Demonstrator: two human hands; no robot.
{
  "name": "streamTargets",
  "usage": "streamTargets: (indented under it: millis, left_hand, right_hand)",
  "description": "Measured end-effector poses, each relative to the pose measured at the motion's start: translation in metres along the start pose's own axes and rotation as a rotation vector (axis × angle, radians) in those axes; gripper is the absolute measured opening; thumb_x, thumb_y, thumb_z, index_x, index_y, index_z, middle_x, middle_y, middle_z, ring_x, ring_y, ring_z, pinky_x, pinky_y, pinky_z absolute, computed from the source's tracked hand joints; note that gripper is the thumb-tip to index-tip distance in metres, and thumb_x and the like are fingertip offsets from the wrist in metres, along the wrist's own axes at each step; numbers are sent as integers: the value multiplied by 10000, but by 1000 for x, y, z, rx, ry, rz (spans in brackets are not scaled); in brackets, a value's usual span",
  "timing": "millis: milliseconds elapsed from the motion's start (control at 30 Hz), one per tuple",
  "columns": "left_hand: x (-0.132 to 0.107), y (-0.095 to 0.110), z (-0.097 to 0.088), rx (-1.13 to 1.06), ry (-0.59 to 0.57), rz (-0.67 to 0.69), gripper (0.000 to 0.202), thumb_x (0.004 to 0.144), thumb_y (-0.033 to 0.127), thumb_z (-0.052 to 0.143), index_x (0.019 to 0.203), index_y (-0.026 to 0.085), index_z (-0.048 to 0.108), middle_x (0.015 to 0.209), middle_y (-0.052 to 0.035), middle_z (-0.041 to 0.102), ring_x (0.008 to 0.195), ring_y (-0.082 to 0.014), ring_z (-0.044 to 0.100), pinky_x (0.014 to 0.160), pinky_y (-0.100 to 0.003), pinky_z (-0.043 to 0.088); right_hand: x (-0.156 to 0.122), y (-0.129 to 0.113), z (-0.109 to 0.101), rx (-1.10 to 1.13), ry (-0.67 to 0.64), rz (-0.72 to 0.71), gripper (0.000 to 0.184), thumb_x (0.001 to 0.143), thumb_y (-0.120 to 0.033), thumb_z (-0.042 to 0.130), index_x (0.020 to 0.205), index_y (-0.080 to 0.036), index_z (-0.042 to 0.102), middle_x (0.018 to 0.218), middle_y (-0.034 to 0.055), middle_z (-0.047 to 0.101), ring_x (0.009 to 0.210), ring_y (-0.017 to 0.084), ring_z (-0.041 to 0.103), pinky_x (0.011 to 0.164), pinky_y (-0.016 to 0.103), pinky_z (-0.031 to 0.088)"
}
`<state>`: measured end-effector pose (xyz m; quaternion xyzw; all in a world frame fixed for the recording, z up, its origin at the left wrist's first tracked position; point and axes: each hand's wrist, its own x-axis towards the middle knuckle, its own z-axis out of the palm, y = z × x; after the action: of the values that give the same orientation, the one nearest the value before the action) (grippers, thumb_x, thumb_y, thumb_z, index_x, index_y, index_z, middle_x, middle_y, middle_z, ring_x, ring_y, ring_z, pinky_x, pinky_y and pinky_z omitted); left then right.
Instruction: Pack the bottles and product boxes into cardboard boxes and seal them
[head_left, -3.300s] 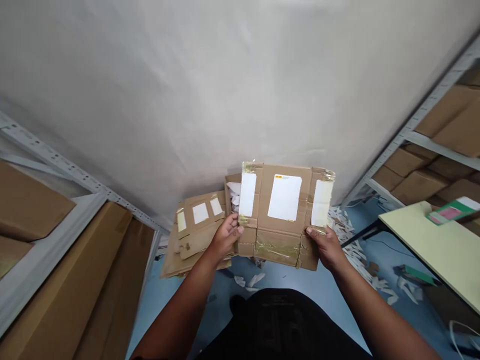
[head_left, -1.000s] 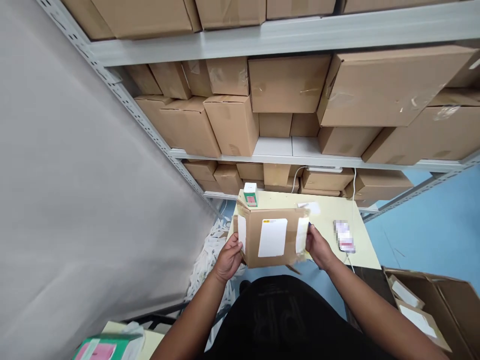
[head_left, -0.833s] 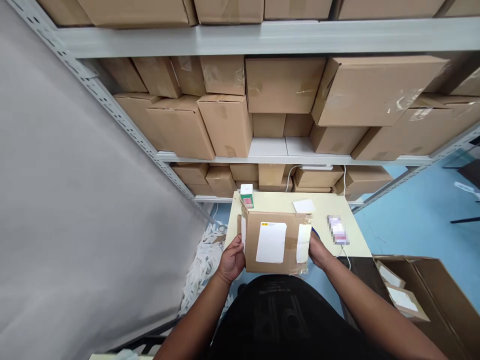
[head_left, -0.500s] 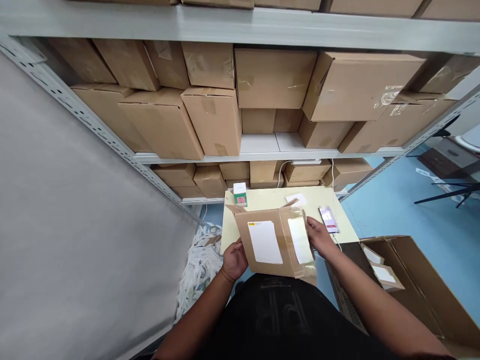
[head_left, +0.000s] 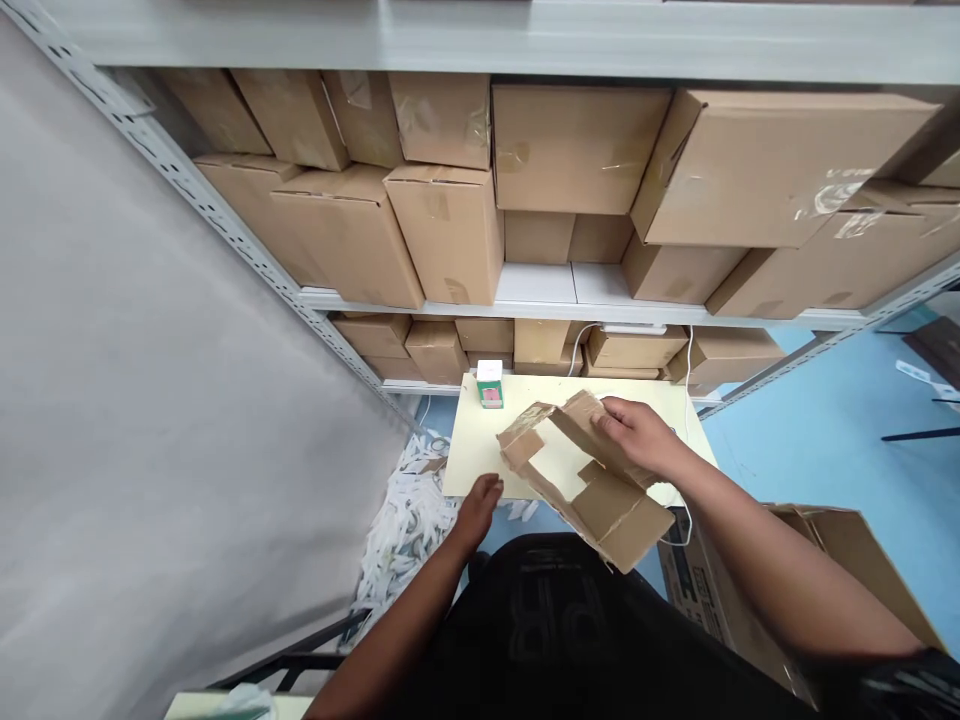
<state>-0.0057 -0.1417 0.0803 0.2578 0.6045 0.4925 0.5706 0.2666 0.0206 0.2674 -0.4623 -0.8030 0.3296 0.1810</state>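
Gripping flattened carton [head_left: 607, 510] at far edge: right hand [head_left: 634, 435]. Long axis diagonal, far-left to near-right, over bench [head_left: 469, 455]; left hand [head_left: 480, 500] empty, loose, just left of carton.

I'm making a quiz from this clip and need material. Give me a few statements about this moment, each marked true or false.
1. The right hand grips the cardboard box. True.
2. The left hand grips the cardboard box too. False: it is off the box and holds nothing, by the near edge of the table.
3. A small green and white box stands at the table's far edge. True.
4. The racks behind the table are bare. False: brown cartons fill the shelves.
5. The floor left of the table is swept clean. False: white paper scraps lie there.
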Motion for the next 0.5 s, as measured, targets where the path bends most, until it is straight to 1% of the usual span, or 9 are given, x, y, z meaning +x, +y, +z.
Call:
streamTargets:
  millis: [33, 100, 133, 167, 233, 267, 333, 433, 500]
  left_hand:
    - [-1, 11, 2, 41, 65, 121, 394, 855, 487, 694, 1121, 199, 657, 1199, -129, 693, 1160, -299, 635, 971, -415, 481]
    - [-1, 38, 6, 83, 97, 330, 430, 929, 498, 593, 1258, 223, 621, 1374, -129, 617, 1309, -301, 552, 1052, -418, 449]
    - [-1, 51, 9, 124, 37, 391, 482, 921, 473, 616, 1338, 232, 593, 1453, -129, 566, 1376, -307, 497, 1086, -416, 432]
    - [0, 62, 13, 192, -57, 403, 560, 883, 439, 683, 1396, 242, 573, 1507, -128, 525, 1413, -320, 461, 1103, -413, 423]
    - [5, 73, 24, 308, -196, 422, 752, 771, 363, 811, 1464, 255, 539, 1575, -122, 457, 1452, -350, 413, 1140, -419, 395]
    - [9, 73, 30, 362, -230, 433, 824, 719, 321, 848, 1477, 249, 532, 1590, -124, 437, 1464, -363, 395, 1166, -427, 368]
    - [20, 64, 42, 462, -203, 452, 843, 689, 247, 837, 1474, 222, 533, 1578, -141, 441, 1446, -370, 413, 1186, -440, 339]
    - [37, 44, 52, 676, -70, 403, 676, 757, 170, 698, 1416, 195, 550, 1455, -164, 545, 1304, -338, 544, 1115, -442, 405]
    - [46, 38, 53, 826, -14, 342, 541, 805, 141, 606, 1343, 194, 568, 1326, -151, 628, 1199, -305, 607, 1045, -419, 450]
  right_hand:
    - [7, 2, 2, -26, -40, -24, 307, 940, -437, 495, 707, -239, 521, 688, 2, 589, 681, 192, 525, 627, 292, 344]
    - [23, 7, 9, -78, -116, -70, 285, 926, -396, 511, 689, -237, 515, 668, -4, 567, 661, 183, 506, 618, 286, 321]
    - [31, 10, 14, -103, -151, -88, 272, 918, -377, 518, 685, -236, 520, 664, -5, 564, 654, 180, 500, 613, 284, 310]
    - [40, 14, 19, -123, -183, -101, 258, 913, -357, 521, 686, -234, 533, 669, -4, 572, 652, 178, 499, 610, 283, 303]
    - [55, 20, 33, -155, -233, -101, 225, 907, -315, 526, 704, -230, 573, 702, 7, 615, 663, 178, 514, 609, 281, 300]
    - [62, 23, 41, -172, -254, -91, 208, 906, -296, 530, 722, -227, 598, 724, 14, 641, 674, 178, 527, 609, 278, 302]
    - [73, 28, 58, -227, -287, -71, 181, 912, -271, 538, 779, -223, 650, 778, 27, 689, 708, 182, 560, 615, 271, 311]
    - [83, 33, 79, -376, -318, -65, 182, 945, -287, 545, 901, -227, 712, 900, 50, 743, 815, 204, 616, 658, 267, 352]
    - [84, 38, 86, -444, -329, -69, 220, 973, -306, 524, 998, -230, 729, 1017, 68, 758, 924, 229, 645, 733, 280, 406]
